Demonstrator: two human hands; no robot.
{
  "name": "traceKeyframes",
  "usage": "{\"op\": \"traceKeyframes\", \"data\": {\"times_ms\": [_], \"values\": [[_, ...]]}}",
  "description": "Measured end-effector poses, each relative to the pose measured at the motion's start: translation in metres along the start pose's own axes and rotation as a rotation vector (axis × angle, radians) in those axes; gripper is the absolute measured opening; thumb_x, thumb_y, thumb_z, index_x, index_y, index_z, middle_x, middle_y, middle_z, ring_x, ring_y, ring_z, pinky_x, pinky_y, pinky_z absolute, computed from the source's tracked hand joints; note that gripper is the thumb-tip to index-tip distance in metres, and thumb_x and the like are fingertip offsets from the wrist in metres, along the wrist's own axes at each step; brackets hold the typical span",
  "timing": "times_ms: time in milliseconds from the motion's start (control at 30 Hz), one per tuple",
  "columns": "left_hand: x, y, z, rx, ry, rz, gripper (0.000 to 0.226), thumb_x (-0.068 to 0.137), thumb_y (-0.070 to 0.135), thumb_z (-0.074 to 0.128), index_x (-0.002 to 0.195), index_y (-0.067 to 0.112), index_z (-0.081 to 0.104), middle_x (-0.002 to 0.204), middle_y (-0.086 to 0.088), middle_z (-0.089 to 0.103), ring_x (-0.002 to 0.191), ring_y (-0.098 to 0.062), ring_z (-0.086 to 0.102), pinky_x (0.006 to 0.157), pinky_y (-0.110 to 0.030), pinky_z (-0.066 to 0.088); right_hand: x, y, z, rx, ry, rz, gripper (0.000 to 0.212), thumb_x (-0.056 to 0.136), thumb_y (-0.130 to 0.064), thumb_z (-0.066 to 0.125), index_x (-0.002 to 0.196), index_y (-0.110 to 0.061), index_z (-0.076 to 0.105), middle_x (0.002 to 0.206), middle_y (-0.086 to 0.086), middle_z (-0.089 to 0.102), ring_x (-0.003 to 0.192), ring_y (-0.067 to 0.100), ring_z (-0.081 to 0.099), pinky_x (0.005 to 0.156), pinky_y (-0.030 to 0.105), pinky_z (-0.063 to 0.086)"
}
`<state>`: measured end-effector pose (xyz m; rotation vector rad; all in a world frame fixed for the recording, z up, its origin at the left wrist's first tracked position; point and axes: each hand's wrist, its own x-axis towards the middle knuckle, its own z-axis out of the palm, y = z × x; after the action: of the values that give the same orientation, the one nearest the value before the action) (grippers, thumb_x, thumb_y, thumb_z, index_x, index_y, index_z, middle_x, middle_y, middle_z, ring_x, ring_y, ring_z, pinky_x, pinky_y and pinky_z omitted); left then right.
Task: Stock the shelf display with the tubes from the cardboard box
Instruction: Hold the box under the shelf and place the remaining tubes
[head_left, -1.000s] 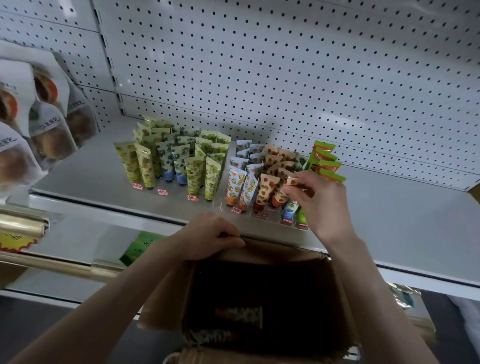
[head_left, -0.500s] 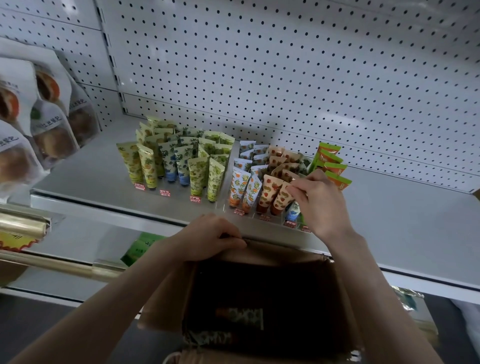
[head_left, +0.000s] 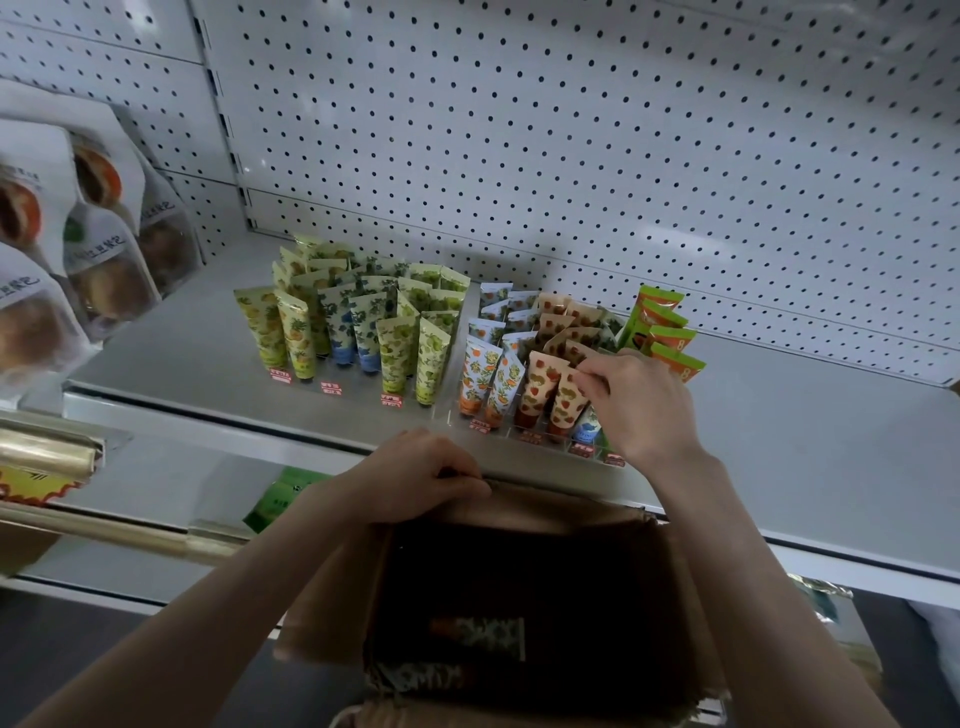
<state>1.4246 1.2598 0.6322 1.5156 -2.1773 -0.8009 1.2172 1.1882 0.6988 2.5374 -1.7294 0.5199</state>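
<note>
The person holds a cardboard box (head_left: 540, 506) low in front of the body. The left hand (head_left: 415, 473) grips the box's far rim at its left corner, fingers curled over the edge. Inside the box, two tubes (head_left: 478, 631) lie flat on the dark bottom, one nearer the person than the other.

Just beyond the box's far rim runs the grey shelf (head_left: 805, 441), and on it stands the display of upright tubes. The right hand (head_left: 639, 405) reaches over the box's far right corner to the display. Its fingers are curled and its thumb and forefinger pinch the top edge of a strawberry-print tube (head_left: 563, 402), which stands cap down in the front row.

Beyond the box and to its left stand the green and yellow tubes (head_left: 353, 322). Beyond its right corner, behind the right hand, stand orange-and-green packets (head_left: 660, 322). Far left of the box hang snack bags (head_left: 104, 249).
</note>
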Motion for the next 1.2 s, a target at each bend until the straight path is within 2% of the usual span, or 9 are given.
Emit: {"op": "traceKeyframes", "data": {"times_ms": [200,367,633,833,933,1033,1100,1200], "values": [[0.001,0.0,0.0,0.003,-0.009,-0.007,0.019,0.088,0.037,0.06,0.09,0.024,0.074,0.081,0.009,0.07,0.072,-0.004,0.058,0.069,-0.021,0.043,-0.002,-0.001,0.0,-0.01,0.02,0.019,0.022,0.097,-0.025,0.049,0.111,-0.022,0.067,0.101,0.005,0.063,0.092,0.025,0.059,0.066,0.028,0.04],[0.001,0.002,0.002,0.015,-0.009,-0.005,0.02,0.088,0.038,0.059,0.091,0.024,0.074,0.082,0.007,0.07,0.073,-0.005,0.059,0.072,-0.025,0.045,-0.004,0.0,0.0,0.018,0.049,0.045,0.022,0.096,-0.023,0.052,0.109,-0.019,0.068,0.1,0.006,0.062,0.088,0.024,0.059,0.065,0.027,0.037],[-0.001,0.004,0.002,0.018,-0.016,-0.013,0.019,0.088,0.04,0.059,0.09,0.027,0.073,0.081,0.01,0.069,0.072,-0.003,0.058,0.073,-0.025,0.045,-0.002,-0.001,0.004,0.028,0.106,0.062,0.021,0.095,-0.024,0.053,0.106,-0.016,0.069,0.102,0.006,0.066,0.091,0.024,0.06,0.065,0.026,0.037],[-0.003,0.004,0.0,0.016,-0.018,-0.005,0.021,0.088,0.041,0.058,0.089,0.025,0.073,0.079,0.01,0.068,0.071,-0.003,0.057,0.071,-0.023,0.044,0.001,0.002,0.008,0.069,0.133,0.05,0.022,0.094,-0.024,0.054,0.11,-0.017,0.067,0.103,0.005,0.067,0.093,0.024,0.062,0.07,0.03,0.047],[-0.003,0.004,0.001,0.019,-0.017,-0.001,0.02,0.088,0.04,0.059,0.089,0.026,0.072,0.078,0.011,0.067,0.069,-0.002,0.056,0.069,-0.022,0.043,-0.001,0.006,0.009,0.101,0.185,0.036,0.02,0.093,-0.02,0.056,0.108,-0.015,0.068,0.098,0.007,0.068,0.087,0.025,0.062,0.067,0.03,0.047],[-0.003,0.004,0.002,0.015,-0.005,-0.001,0.019,0.087,0.04,0.059,0.089,0.027,0.073,0.079,0.011,0.069,0.07,-0.001,0.057,0.069,-0.022,0.044,-0.006,0.008,0.005,0.247,0.244,-0.011,0.013,0.089,-0.016,0.061,0.098,-0.012,0.07,0.083,0.006,0.067,0.067,0.018,0.056,0.061,0.025,0.041],[-0.002,0.006,0.004,0.011,-0.001,0.003,0.019,0.087,0.04,0.06,0.088,0.027,0.073,0.078,0.01,0.069,0.07,-0.002,0.058,0.069,-0.024,0.045,-0.015,0.004,-0.001,0.434,0.235,-0.057,0.007,0.086,-0.014,0.065,0.089,-0.013,0.072,0.077,-0.001,0.067,0.063,0.01,0.055,0.062,0.022,0.044],[-0.003,0.008,0.005,0.001,-0.003,0.008,0.018,0.087,0.039,0.06,0.087,0.026,0.073,0.076,0.009,0.068,0.07,-0.003,0.058,0.07,-0.025,0.046,-0.038,-0.004,-0.012,0.713,0.004,-0.042,0.009,0.084,-0.017,0.068,0.079,-0.023,0.07,0.072,-0.017,0.065,0.068,0.001,0.059,0.066,0.011,0.044]]}}
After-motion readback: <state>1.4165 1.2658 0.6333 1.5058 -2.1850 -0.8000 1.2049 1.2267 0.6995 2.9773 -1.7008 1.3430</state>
